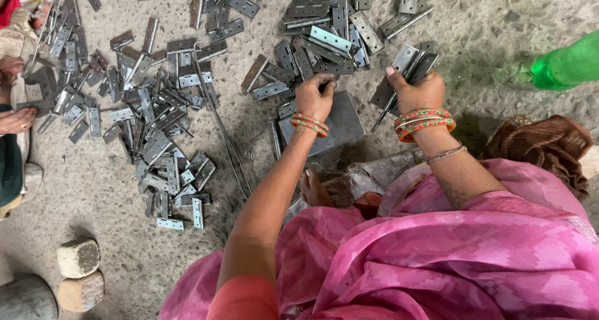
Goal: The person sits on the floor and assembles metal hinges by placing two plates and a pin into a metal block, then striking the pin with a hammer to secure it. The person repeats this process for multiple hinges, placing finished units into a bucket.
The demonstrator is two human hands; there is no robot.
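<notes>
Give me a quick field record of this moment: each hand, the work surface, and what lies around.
left hand: fingers curled down on a hinge at the flat grey metal plate
right hand: shut on a bunch of hinges, held above the floor
surface: rough concrete floor
piles: loose metal hinges to the left, another heap ahead
rods: thin metal rods between piles
other: green bottle; two stones

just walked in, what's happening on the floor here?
A person in pink sits on the concrete floor among scattered metal hinges. The right hand grips a small stack of hinges and a thin rod. The left hand reaches down over a flat grey metal plate, at the edge of the nearer hinge pile. A bigger pile lies further left, a green bottle to the right.
</notes>
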